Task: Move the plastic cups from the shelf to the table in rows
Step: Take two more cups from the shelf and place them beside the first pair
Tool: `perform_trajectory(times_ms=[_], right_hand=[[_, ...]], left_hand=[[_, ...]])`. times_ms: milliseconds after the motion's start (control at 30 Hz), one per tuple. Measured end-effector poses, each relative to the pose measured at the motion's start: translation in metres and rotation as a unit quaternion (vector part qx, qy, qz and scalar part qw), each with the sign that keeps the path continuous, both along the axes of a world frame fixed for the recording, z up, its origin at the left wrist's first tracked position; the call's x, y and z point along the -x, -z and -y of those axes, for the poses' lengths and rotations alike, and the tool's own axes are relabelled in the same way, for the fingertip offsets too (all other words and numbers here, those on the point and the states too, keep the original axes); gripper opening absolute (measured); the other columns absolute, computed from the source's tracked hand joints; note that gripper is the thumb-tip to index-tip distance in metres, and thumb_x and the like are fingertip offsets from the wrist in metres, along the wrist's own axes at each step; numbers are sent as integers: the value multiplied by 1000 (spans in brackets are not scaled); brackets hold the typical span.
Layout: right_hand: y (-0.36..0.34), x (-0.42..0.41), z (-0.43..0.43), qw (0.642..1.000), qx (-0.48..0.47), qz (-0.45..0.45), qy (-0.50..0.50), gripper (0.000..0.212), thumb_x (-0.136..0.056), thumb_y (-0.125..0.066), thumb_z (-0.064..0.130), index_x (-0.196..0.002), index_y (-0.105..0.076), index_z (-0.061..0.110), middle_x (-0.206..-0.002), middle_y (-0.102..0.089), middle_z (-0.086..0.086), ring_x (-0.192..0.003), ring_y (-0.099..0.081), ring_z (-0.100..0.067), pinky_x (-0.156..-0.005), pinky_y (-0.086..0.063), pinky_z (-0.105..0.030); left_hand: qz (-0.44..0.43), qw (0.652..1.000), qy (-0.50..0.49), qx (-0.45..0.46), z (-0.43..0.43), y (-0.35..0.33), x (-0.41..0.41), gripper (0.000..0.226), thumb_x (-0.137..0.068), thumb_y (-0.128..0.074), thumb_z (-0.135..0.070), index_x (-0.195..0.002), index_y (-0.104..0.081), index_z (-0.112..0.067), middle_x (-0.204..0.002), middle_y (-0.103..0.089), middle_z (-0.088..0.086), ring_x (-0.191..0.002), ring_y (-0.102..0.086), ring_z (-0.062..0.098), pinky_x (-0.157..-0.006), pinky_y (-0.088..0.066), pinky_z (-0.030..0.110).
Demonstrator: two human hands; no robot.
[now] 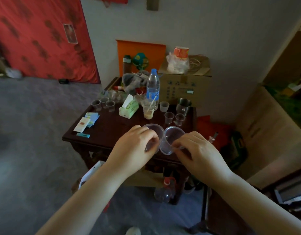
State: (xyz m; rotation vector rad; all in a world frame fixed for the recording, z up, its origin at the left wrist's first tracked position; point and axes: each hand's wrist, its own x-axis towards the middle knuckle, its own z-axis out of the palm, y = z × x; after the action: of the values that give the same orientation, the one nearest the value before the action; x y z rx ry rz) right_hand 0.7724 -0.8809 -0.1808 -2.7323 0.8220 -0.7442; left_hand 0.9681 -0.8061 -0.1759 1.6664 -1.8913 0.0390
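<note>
My left hand (134,148) grips a clear plastic cup (154,131) from its left side, above the near edge of the dark wooden table (112,126). My right hand (195,150) pinches the rim of a second clear cup (171,139), tilted and touching the first. Three small clear cups (104,103) stand in a cluster at the table's far left. Two more small cups (174,117) stand side by side at the right, with a frosted cup (164,106) behind them.
On the table stand a water bottle (153,87), a tissue box (128,109), a glass with a straw (148,110), a metal mug (183,105) and cards (87,122). A cardboard box (185,85) stands behind. A bottle (165,190) lies on the floor below.
</note>
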Motion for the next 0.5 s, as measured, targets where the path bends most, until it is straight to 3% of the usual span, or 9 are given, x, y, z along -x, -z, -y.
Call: perform_trajectory(times_ms=[267,500], right_hand=[[24,-71,82,996,-47,-8,77,11,-84,-64,24,-93,-69,21,-88,-66,12,-88,-54,-5,-70,-47,-20],[56,-90,137,987,-81,-42,133,18,-87,-56,35,-94,-69,25,-89,-66,12,-89,-54,-6,-71,-49,-26]], left_hand=[[-10,997,68,-24,107,32,-76,10,-82,-60,-26,-84,-64,-17,-75,-59,-7,-78,-47,8,-65,-39,20],[-17,990,121,-65,182,71,-99,11,-80,-61,-29,-86,-63,-19,-78,-60,-10,-80,-44,4,-68,-34,14]])
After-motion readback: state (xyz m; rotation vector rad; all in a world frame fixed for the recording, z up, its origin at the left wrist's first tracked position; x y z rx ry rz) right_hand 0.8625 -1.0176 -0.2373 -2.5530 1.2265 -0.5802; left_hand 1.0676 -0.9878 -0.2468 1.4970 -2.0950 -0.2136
